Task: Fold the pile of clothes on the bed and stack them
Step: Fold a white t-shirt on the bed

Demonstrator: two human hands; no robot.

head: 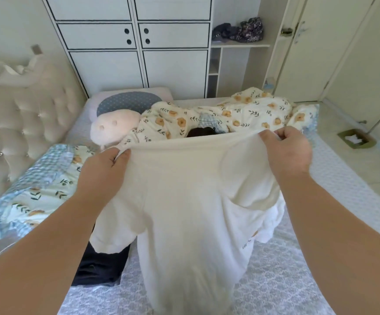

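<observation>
Clothes first: you've got the cream shirt (184, 201) up mid-frame over the bed (286, 280), left hand (104, 171) and right hand (288, 152) each pinching a top corner, spread wide so it hangs flat for folding. Dark garment (100, 267) lower left, possibly already folded.

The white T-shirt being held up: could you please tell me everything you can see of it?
The white T-shirt looks like soft, plain cotton, with small dark lettering near its right side. It hangs spread above the bed, one short sleeve drooping at lower left. The left hand and right hand each pinch its top edge, stretching it taut.
</observation>
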